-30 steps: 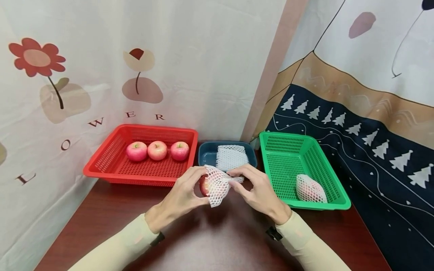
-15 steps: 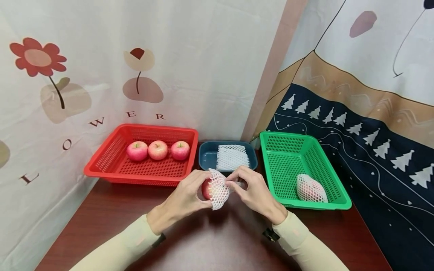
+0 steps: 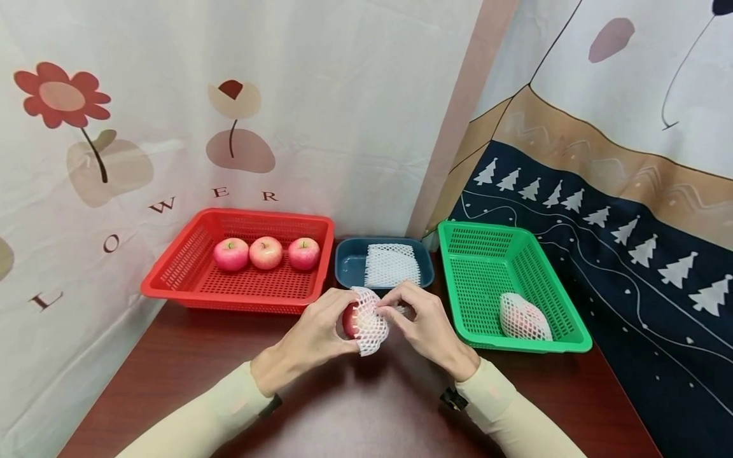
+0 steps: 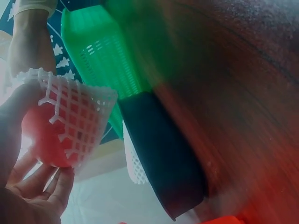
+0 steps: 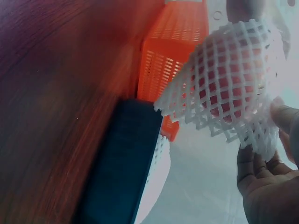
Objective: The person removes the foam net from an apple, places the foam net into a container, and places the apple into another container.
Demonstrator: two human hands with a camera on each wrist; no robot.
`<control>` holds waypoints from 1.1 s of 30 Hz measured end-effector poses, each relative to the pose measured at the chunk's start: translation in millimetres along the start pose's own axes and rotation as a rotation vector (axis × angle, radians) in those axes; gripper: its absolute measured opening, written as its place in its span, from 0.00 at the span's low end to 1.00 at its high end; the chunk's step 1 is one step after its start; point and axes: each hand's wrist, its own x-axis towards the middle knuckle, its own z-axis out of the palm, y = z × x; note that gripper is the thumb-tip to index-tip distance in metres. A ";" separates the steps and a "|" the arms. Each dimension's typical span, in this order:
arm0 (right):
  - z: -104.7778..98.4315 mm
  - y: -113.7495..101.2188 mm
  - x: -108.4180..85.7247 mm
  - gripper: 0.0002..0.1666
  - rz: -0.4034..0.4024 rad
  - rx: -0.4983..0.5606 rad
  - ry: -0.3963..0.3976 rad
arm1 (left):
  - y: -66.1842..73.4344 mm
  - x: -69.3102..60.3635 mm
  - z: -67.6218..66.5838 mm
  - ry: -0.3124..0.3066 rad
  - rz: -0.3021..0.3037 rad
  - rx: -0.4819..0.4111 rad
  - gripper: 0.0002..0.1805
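In the head view my left hand (image 3: pixel 306 337) grips a red apple (image 3: pixel 348 320) from its left side, thumb below and fingers above. White foam netting (image 3: pixel 369 323) covers the apple's right part; its left part is bare. My right hand (image 3: pixel 426 327) pinches the gathered end of the netting between thumb and fingers. From the left wrist, the net's open edge (image 4: pixel 49 105) lies along the bare red skin of the apple (image 4: pixel 42 135). The right wrist view shows the mesh (image 5: pixel 229 74) flaring out round the fruit, its tail held in the fingers.
A red basket (image 3: pixel 240 304) holds 3 bare apples at the left. Behind the hands stands a blue tray (image 3: pixel 351 264) with folded foam nets (image 3: pixel 392 264). At the right, a green basket (image 3: pixel 475 305) contains one netted apple (image 3: pixel 523 318). Patterned cloth hangs behind the brown table (image 3: pixel 366 420).
My right hand has shifted left, closer to the apple, still pinching the netting. The apple and my left hand have moved slightly right and down.
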 end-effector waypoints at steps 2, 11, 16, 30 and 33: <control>-0.7 -0.2 -0.1 0.11 -0.009 0.019 0.016 | -0.4 -0.7 0.9 0.005 -0.006 0.004 0.45; -13.0 5.1 -2.8 0.16 0.012 0.023 0.001 | -2.1 -1.8 -2.8 0.019 -0.101 -0.041 0.45; -25.3 5.8 0.2 0.24 -0.019 -0.066 -0.092 | -3.4 -1.6 -5.8 0.031 -0.138 -0.093 0.45; -49.2 0.1 7.5 0.13 0.154 -0.286 -0.257 | -6.7 2.7 -9.0 0.109 -0.196 -0.065 0.45; -52.8 1.2 9.6 0.09 0.204 -0.288 -0.258 | -6.6 2.0 -10.0 0.095 -0.239 -0.056 0.44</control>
